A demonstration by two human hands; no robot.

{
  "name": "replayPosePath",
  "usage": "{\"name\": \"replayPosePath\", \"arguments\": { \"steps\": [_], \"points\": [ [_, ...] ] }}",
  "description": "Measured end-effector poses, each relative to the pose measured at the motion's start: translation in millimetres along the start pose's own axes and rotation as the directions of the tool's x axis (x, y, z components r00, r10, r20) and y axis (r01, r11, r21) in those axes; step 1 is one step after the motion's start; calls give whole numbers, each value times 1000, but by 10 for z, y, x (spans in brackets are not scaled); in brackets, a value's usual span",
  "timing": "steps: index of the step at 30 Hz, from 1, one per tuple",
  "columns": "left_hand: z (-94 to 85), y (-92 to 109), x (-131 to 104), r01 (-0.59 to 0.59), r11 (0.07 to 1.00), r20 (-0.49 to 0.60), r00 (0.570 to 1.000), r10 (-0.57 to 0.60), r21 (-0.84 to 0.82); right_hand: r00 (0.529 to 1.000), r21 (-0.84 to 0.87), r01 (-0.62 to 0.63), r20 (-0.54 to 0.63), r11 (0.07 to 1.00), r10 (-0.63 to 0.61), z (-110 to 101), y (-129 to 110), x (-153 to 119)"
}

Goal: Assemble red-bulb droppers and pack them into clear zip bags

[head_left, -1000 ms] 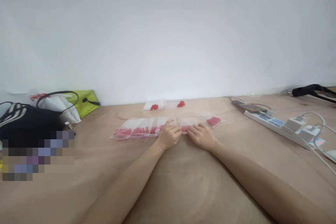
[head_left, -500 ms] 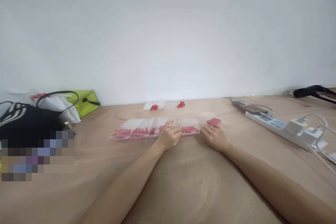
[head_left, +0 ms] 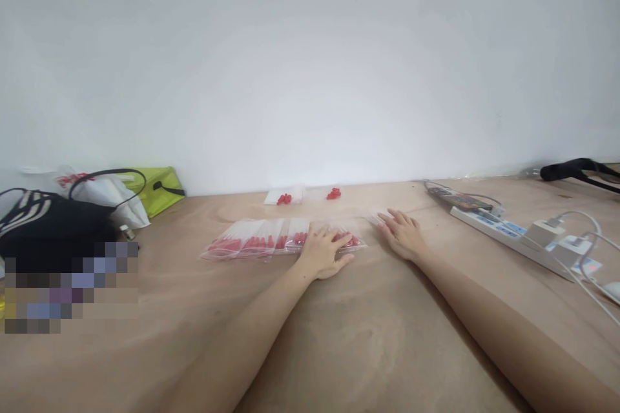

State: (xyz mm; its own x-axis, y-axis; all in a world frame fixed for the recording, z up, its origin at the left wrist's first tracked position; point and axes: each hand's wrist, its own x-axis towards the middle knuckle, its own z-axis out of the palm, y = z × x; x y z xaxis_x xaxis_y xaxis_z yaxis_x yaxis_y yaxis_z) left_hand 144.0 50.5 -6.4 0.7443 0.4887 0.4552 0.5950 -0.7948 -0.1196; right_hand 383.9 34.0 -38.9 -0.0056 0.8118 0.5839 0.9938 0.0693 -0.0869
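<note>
Several clear zip bags with small red pieces lie overlapping in a row across the table. My left hand lies open, fingers spread, over the bags at the right part of the row. Farther right, my right hand rests open on a separate clear bag, whose contents it largely covers. Behind the row, a small pile of red pieces is at a white and clear bag. Another small red pile sits to its right, near the wall.
On the right, a white power strip with plugged-in chargers and cables lies beside a phone. A black object is at the far right. A dark bag and a yellow-green bag stand at the left.
My left hand has opened and shifted right over the bags. The fingers of my right hand have spread and moved forward, now covering the red pieces in the rightmost bag.
</note>
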Motion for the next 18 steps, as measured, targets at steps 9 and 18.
{"name": "replayPosePath", "arguments": {
  "steps": [9, 18],
  "points": [
    [49, -423, -89, 108, 994, 80, 991, -109, 5, 996, 62, 15, 86, 998, -21, -218, -256, -275],
    [-44, -270, -156, -12, 995, -165, 986, -5, -104, 939, 417, 190, 186, 889, -288, -552, -748, -512]
  ]
}}
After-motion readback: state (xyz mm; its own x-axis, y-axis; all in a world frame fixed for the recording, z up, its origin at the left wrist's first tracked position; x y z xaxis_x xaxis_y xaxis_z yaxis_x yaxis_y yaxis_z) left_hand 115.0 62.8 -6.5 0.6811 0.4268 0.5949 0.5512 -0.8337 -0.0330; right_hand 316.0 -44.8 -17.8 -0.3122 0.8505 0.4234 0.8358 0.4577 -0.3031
